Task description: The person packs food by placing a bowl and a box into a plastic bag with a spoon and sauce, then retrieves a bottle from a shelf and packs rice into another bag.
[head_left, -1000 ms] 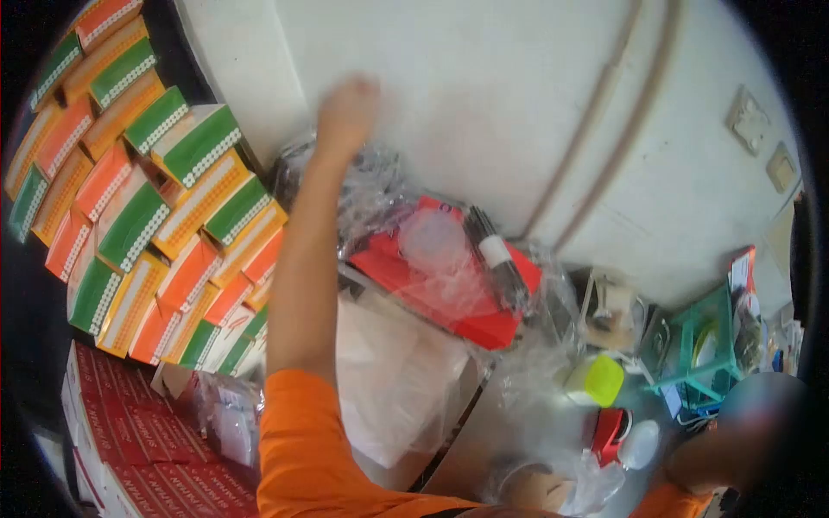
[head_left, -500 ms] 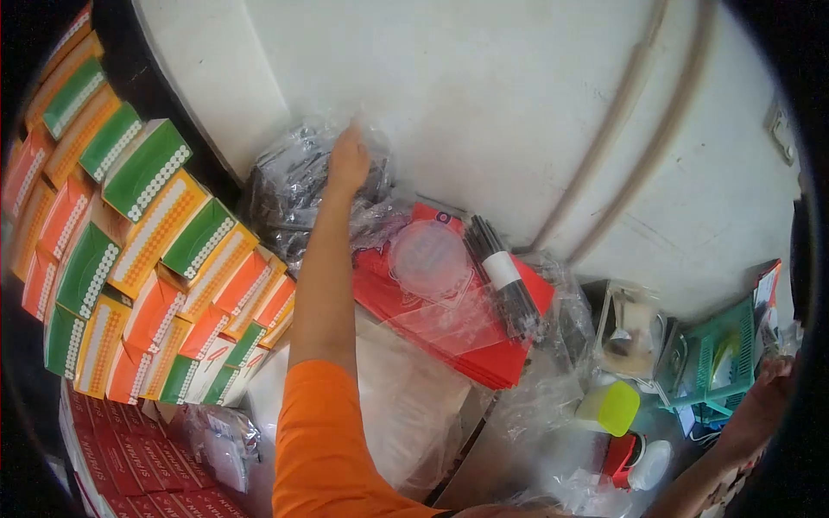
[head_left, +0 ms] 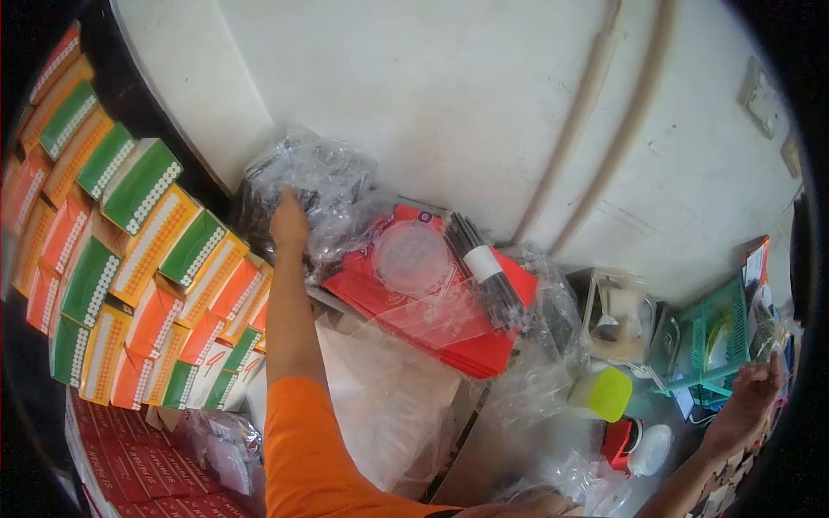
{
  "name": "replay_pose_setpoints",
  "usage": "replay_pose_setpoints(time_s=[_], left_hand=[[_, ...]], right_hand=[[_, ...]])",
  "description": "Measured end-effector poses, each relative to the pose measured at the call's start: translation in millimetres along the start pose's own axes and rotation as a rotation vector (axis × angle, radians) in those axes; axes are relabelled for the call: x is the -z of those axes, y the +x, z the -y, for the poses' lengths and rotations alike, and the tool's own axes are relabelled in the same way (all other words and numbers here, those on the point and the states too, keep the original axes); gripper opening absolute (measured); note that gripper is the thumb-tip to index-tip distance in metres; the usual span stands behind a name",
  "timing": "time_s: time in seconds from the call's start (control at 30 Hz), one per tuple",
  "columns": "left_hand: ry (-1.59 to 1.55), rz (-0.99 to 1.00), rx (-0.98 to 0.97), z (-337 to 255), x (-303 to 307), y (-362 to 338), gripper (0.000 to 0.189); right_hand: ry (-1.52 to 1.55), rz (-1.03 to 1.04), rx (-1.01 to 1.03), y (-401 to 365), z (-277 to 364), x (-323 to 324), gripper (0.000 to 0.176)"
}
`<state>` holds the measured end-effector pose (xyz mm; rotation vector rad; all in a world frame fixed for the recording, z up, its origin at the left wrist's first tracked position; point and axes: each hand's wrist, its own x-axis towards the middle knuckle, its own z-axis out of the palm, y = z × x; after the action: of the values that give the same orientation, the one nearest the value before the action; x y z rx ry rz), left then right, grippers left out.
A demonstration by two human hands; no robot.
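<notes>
My left hand [head_left: 290, 226], at the end of an orange sleeve, reaches into a crumpled clear plastic bag [head_left: 341, 173] of dark, thin items against the white wall. Its fingers are drawn together on the plastic, the fingertips partly hidden by the folds. Beside the bag, a round translucent lid [head_left: 413, 257] lies on red packaging [head_left: 389, 302]. A banded bundle of black straws [head_left: 484, 263] rests across the same packaging. Far right, my right hand [head_left: 756, 384] has curled fingers near a clear packet and a green basket [head_left: 708, 350]; I cannot tell what it holds.
Stacked green, orange and yellow boxes [head_left: 164, 268] rise at the left, above dark red boxes [head_left: 147, 453]. A white plastic sheet [head_left: 389, 388] spreads in front. To the right are a clear container [head_left: 617, 319], a yellow-green lidded box [head_left: 609, 393] and a red item [head_left: 622, 440].
My left hand has moved down and left from the bag's top to its left middle, and the plastic has shifted. My right hand stays by the basket. The whole view has shifted slightly.
</notes>
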<state>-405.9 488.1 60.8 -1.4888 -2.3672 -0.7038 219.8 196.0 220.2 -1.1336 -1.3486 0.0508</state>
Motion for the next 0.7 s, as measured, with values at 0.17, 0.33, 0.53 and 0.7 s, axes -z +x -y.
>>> replay_pose_setpoints(time_s=[0.17,0.33,0.53,0.7], left_hand=[[-0.042,0.009,-0.113,2.7,45.6,-4.5,0.019],[-0.251,-0.146,-0.122,13.4,62.1,5.8,0.02],[-0.128,0.074,-0.212,25.0,30.7,27.5,0.022],[0.006,0.257,-0.043,13.2,-15.3,-2.8,0.024]], right_hand=[[0.049,-0.076,-0.038,-7.2,8.4,3.0,0.049],[0.04,-0.104,-0.027,-17.3,13.4,15.1,0.048],[0.051,-0.016,0.055,-29.3,22.8,20.6,0.05],[0.014,-0.04,-0.053,-37.5,23.8,20.1,0.047]])
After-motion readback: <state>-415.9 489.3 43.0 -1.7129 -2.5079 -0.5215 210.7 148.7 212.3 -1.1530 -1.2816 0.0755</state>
